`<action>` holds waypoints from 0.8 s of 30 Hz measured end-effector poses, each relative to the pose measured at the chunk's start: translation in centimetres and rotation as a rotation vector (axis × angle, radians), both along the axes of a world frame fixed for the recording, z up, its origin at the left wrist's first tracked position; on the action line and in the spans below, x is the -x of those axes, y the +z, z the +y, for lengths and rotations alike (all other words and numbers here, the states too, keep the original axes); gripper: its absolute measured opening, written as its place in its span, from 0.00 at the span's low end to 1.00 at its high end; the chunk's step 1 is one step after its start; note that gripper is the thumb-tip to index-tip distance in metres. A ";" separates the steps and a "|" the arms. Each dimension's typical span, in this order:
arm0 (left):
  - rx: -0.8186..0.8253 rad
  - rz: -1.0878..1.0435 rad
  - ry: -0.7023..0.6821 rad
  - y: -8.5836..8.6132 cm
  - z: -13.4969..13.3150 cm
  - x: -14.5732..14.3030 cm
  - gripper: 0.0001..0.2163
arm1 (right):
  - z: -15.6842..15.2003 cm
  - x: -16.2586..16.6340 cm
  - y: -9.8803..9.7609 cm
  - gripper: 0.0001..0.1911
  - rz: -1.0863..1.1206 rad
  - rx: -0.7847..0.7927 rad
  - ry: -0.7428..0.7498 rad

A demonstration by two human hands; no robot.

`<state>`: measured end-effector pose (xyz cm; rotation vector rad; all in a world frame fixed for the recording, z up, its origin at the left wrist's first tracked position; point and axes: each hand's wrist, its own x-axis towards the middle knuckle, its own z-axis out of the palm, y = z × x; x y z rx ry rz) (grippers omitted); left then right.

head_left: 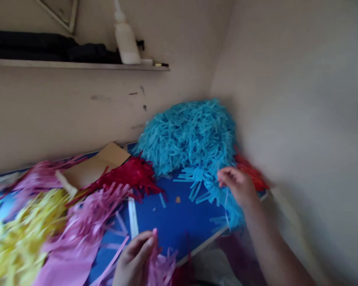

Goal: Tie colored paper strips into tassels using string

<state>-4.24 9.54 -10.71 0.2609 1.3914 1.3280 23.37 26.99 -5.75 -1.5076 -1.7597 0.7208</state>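
Note:
Low in the middle, my left hand point(134, 260) pinches the end of a pink fringed paper tassel point(159, 266), its strips hanging down. My right hand point(235, 183) is raised at the right with its fingertips pressed together on a thin white string point(226, 208) that dangles below. Just behind the right hand stands a large blue fringed paper piece point(187, 135), full of cut strips. More blue fringe point(234, 210) hangs under the hand, over the table edge.
On the blue table point(173, 222), pink fringed paper point(74, 246), yellow fringe point(26, 234) and red fringe point(128, 174) lie at the left. A brown cardboard piece point(98, 163) rests behind them. Orange fringe point(252, 171) lies by the right wall. A shelf point(77, 64) holds a white bottle point(127, 41).

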 end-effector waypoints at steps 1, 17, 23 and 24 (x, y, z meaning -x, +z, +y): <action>0.001 -0.078 0.021 0.3 0.1 -0.5 0.21 | -2.4 2.4 -0.3 0.14 0.069 0.046 0.175; -0.137 -0.085 0.144 -0.3 -1.5 -0.5 0.16 | -11.3 13.0 -2.6 0.10 0.139 0.064 0.616; -0.250 0.386 -0.044 -0.4 -2.6 -0.3 0.12 | -11.2 12.7 -2.6 0.07 0.242 0.271 0.659; -0.273 0.495 -0.067 -0.4 -2.7 -0.4 0.11 | -11.3 12.6 -2.7 0.07 0.247 0.288 0.667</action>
